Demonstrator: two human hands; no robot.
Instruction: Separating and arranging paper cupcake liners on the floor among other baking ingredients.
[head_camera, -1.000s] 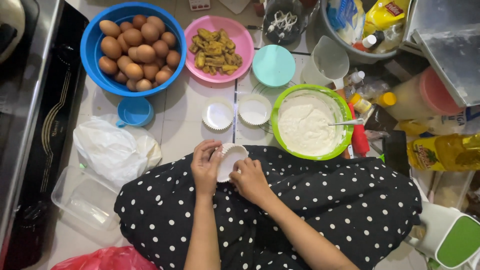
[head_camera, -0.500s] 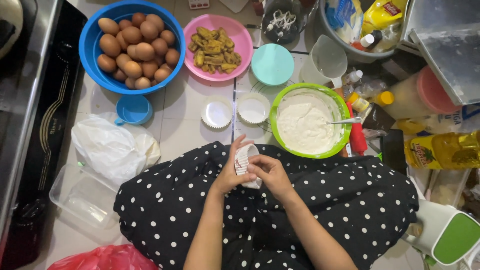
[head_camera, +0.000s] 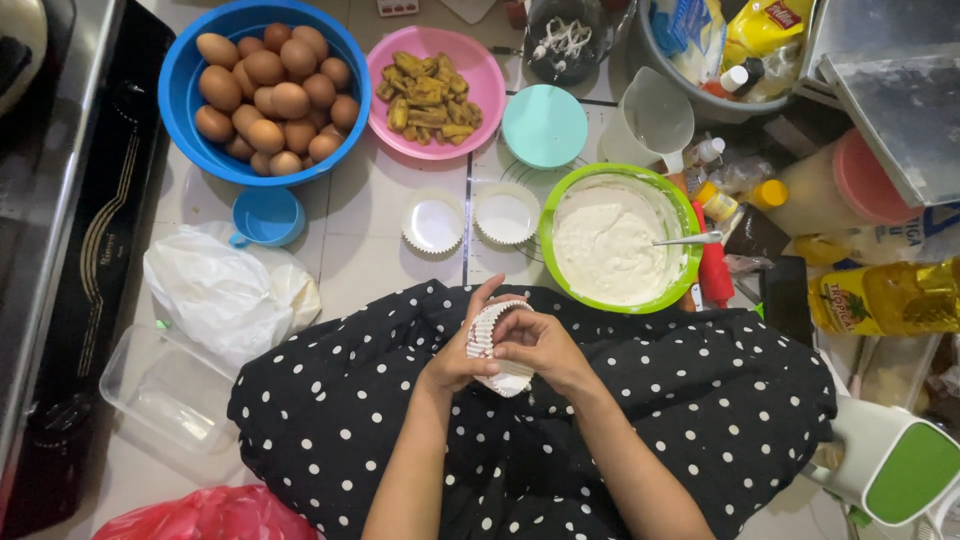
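Cups (head_camera: 497, 345), a small stack of white fluted paper ones, sit pinched between both hands right over the lap, just this side of the green bowl (head_camera: 618, 236) of pale batter. These look featherlight and flimsy, thin pleated paper that will crush or crease under any real squeeze, so my read is a gentle fingertip hold on the ruffled rim, thumb sliding along the edge to tease one cup loose. Nested like this they probably cling together, and a firm pull could tear a wall or bring two away at once.

Left hand (head_camera: 458, 362) cradles the stack from the side and below, fingers curled loosely round it, thumb up at the top edge, wrist bent inward. Right hand (head_camera: 540, 345) comes in from the other side, knuckles up, fingers folded over the front of the stack, half closed on it rather than clenched. Both forearms angle in from the bottom of the view and meet above the black polka-dot skirt (head_camera: 700, 400).

Two single white cups (head_camera: 432, 222) already lie open on the tiled floor, side by side, just left of the bowl. A spoon (head_camera: 688, 240) rests in the batter, handle over the right rim. Further off, a blue basin (head_camera: 262, 88) heaped with brown eggs, a pink bowl (head_camera: 435, 92) of yellow fried pieces, a teal lid (head_camera: 545, 126), and a crumpled white bag (head_camera: 222, 292) on the left
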